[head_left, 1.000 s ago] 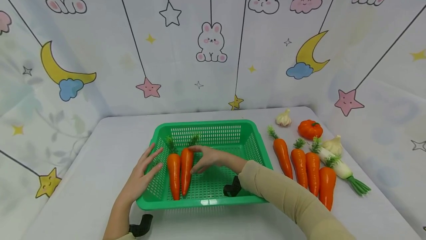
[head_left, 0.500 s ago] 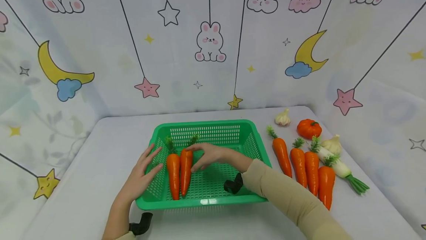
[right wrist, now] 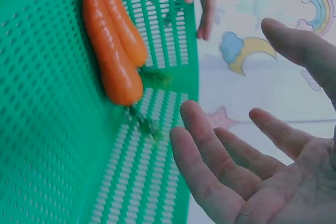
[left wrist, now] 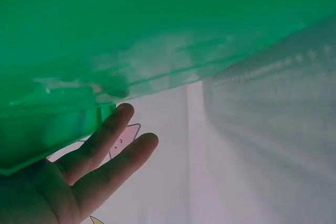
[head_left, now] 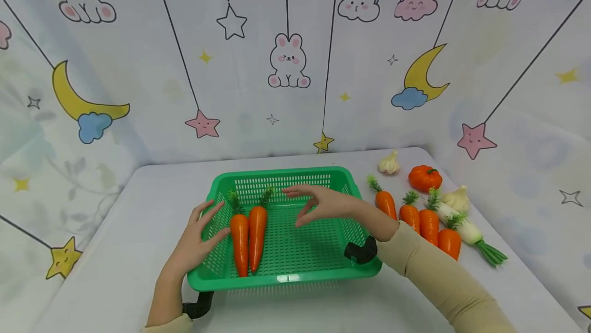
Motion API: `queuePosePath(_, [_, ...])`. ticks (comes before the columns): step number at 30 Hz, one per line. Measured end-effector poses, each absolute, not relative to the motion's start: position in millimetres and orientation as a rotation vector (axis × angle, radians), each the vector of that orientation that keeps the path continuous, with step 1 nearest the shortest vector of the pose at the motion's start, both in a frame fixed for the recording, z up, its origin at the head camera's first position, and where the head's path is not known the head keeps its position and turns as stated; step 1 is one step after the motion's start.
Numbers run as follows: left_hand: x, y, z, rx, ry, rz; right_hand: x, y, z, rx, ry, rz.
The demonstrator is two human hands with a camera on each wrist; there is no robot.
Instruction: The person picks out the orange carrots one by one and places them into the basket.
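Two orange carrots with green tops lie side by side in the left part of a green plastic basket [head_left: 314, 277]: the left carrot [head_left: 239, 245] and the right carrot [head_left: 257, 233]. My left hand [head_left: 191, 246] is at the basket's left rim, fingers spread and thumb over the inside. From the left wrist view, two fingers [left wrist: 118, 169] show outside the green wall. Over the basket's right half hovers my right hand [head_left: 330, 204], holding nothing, its fingers loosely bent and apart from the carrots. The right wrist view shows its palm and spread fingers [right wrist: 210, 166].
Right of the basket lie several more carrots [head_left: 429, 225], a white radish [head_left: 468, 231] with green leaves, an orange pumpkin [head_left: 425, 179] and two garlic bulbs, one at the back [head_left: 389, 163]. A patterned cloth [head_left: 258, 92] hangs behind the white table [head_left: 171, 189].
My right hand has come off the right carrot and moved right and up, its fingers opening out. The carrot stays in the basket. My left hand keeps its place at the rim.
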State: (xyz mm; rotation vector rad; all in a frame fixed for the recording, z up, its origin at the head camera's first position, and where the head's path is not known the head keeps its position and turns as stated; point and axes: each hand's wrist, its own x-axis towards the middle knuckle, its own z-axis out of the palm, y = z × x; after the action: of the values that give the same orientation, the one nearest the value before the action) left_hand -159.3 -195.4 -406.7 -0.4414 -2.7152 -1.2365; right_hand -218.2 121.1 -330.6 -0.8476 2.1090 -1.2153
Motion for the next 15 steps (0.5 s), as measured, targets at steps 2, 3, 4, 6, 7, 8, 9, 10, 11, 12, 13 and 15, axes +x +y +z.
queuePosePath(2, [-159.2, -193.8, -408.4, -0.420, -2.696, -1.243, -215.3, 130.7, -327.1, -0.850, 2.145, -1.231])
queuePosePath(3, [-159.2, -193.1, -408.6, -0.415, -2.691, -1.243, -213.9, 135.4, -325.4, -0.856, 2.165, -1.237])
queuePosePath(4, [-159.0, -192.5, -408.7, -0.408, -2.691, -1.245, -212.9, 139.8, -324.6, -0.865, 2.183, -1.245])
queuePosePath(6, [-158.4, -191.2, -407.1, -0.403, -2.698, -1.245, -211.2, 148.4, -323.8, -0.866, 2.214, -1.267])
queuePosePath(7, [-158.2, -190.6, -406.1, -0.403, -2.703, -1.243, -210.6, 152.6, -323.8, -0.868, 2.229, -1.276])
queuePosePath(8, [-158.0, -190.2, -405.3, -0.402, -2.711, -1.238, -210.5, 156.8, -324.3, -0.876, 2.247, -1.281])
queuePosePath(9, [-158.1, -190.2, -405.4, -0.400, -2.718, -1.235, -210.1, 160.9, -324.8, -0.878, 2.267, -1.286])
queuePosePath(10, [-158.1, -190.2, -405.7, -0.399, -2.723, -1.235, -209.2, 164.7, -324.8, -0.880, 2.284, -1.293])
queuePosePath(11, [-158.0, -190.2, -406.0, -0.400, -2.728, -1.236, -209.1, 169.1, -325.6, -0.889, 2.299, -1.300])
queuePosePath(12, [-157.8, -190.5, -406.5, -0.399, -2.733, -1.237, -208.4, 173.1, -325.9, -0.897, 2.316, -1.306])
queuePosePath(13, [-157.5, -191.2, -407.1, -0.397, -2.737, -1.239, -207.7, 176.7, -326.0, -0.899, 2.332, -1.312])
queuePosePath(15, [-156.8, -193.0, -408.2, -0.395, -2.742, -1.239, -205.8, 183.4, -326.0, -0.892, 2.361, -1.321])
